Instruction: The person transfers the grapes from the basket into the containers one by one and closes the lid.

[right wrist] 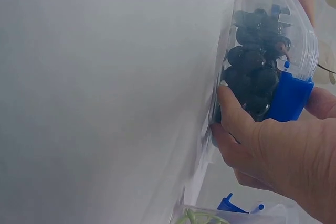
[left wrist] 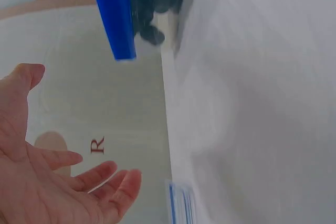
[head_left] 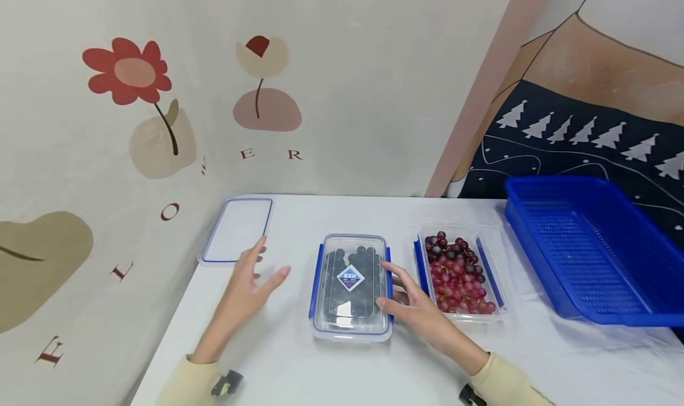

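Note:
A clear lidded food container (head_left: 350, 329) with blue side latches stands on the table, dark grapes (right wrist: 252, 77) inside it and a diamond-shaped label (head_left: 350, 278) on its lid. My right hand (head_left: 410, 305) rests against its right side, the fingertips touching the lid edge and the wall by the blue latch (right wrist: 291, 98). To the left of the container, my left hand (head_left: 250, 287) hovers apart from it, palm turned inward, fingers spread and holding nothing. In the left wrist view, the container's other latch (left wrist: 115, 19) hangs unfastened beyond the thumb.
Right of my right hand stands a lidless container (head_left: 494, 275) of red and dark grapes (head_left: 456, 278). A blue plastic basket (head_left: 566, 299) is at the far right. A loose blue-edged lid (head_left: 237, 228) lies at the table's back left corner, near the wall (head_left: 363, 156).

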Demonstrator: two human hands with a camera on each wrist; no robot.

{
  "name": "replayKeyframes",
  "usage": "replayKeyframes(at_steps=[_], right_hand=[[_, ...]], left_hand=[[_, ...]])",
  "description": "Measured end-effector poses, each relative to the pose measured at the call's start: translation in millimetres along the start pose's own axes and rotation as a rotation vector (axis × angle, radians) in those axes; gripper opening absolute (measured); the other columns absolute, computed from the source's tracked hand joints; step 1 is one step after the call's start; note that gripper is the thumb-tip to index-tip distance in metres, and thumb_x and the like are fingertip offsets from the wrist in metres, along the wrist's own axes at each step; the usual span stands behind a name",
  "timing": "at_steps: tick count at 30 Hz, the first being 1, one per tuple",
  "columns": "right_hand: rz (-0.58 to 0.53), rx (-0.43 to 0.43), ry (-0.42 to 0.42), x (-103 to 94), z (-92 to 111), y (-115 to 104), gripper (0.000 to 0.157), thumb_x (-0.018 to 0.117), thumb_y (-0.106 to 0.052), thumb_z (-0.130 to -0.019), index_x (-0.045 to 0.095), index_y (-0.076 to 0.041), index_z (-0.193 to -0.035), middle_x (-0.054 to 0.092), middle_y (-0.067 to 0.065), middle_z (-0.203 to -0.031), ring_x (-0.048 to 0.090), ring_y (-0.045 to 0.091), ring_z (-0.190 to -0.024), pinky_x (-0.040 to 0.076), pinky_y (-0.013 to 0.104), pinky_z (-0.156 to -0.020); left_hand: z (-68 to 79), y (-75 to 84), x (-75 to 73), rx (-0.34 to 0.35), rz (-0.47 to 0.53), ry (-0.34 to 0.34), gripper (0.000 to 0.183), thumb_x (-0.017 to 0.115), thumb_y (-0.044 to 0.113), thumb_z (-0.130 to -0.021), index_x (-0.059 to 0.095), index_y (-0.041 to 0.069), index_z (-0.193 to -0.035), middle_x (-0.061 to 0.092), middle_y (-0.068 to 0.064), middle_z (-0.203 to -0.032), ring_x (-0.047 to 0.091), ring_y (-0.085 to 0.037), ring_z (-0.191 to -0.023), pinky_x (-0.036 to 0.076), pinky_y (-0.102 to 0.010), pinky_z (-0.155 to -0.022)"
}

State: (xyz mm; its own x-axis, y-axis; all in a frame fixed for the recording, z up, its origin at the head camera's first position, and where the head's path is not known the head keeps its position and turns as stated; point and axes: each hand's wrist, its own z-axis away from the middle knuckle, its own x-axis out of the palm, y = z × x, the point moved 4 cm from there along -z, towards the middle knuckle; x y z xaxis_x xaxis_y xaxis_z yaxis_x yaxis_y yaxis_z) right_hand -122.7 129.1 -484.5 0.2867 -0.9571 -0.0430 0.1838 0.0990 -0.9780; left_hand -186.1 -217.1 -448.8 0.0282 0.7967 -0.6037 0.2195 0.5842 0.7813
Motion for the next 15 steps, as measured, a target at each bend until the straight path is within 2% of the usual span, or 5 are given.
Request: replayKeyframes(at_steps=[4,8,12,15], right_hand=[[0.011,-0.001,0.001,3.2,-1.4,-1.6,0.081,0.076,-0.026,-0.105,0.031,-0.03,-0.172,0.027,0.027,-0.171,0.043,0.048,-0.15,0.048,0.055,-0.114],[0.023,0.005,0.007,3.9,-1.7,-1.1,0.08,0.076,-0.026,-0.105,0.032,-0.031,-0.172,0.027,0.026,-0.171,0.043,0.048,-0.15,0.046,0.057,-0.115],[0.043,0.008,0.006,3.2,-1.2,-1.1,0.08,0.076,-0.027,-0.105,0.031,-0.032,-0.172,0.027,0.025,-0.171,0.042,0.048,-0.151,0.045,0.058,-0.115],[0.065,0.009,0.002,2.8,-1.2,-1.2,0.079,0.075,-0.03,-0.106,0.031,-0.033,-0.171,0.027,0.024,-0.172,0.04,0.048,-0.152,0.044,0.06,-0.116]], left_hand=[[-5.4,-14.0,-23.7,0.011,-0.027,0.04,0.083,0.075,0.028,-0.105,0.031,-0.006,-0.168,0.046,-0.036,-0.154,0.047,-0.052,-0.14,0.048,-0.067,-0.107],[-11.5,-31.2,-38.5,-0.004,-0.032,0.069,0.077,0.072,0.026,-0.107,0.034,-0.006,-0.166,0.047,-0.037,-0.153,0.047,-0.052,-0.14,0.046,-0.067,-0.109],[-15.8,-50.3,-48.7,-0.067,-0.02,0.092,0.074,0.07,0.027,-0.108,0.036,-0.004,-0.166,0.045,-0.035,-0.156,0.044,-0.052,-0.143,0.042,-0.067,-0.113],[-18.0,-65.4,-55.3,-0.133,0.029,0.083,0.071,0.064,0.029,-0.112,0.035,-0.002,-0.168,0.04,-0.034,-0.16,0.039,-0.053,-0.147,0.038,-0.069,-0.116]])
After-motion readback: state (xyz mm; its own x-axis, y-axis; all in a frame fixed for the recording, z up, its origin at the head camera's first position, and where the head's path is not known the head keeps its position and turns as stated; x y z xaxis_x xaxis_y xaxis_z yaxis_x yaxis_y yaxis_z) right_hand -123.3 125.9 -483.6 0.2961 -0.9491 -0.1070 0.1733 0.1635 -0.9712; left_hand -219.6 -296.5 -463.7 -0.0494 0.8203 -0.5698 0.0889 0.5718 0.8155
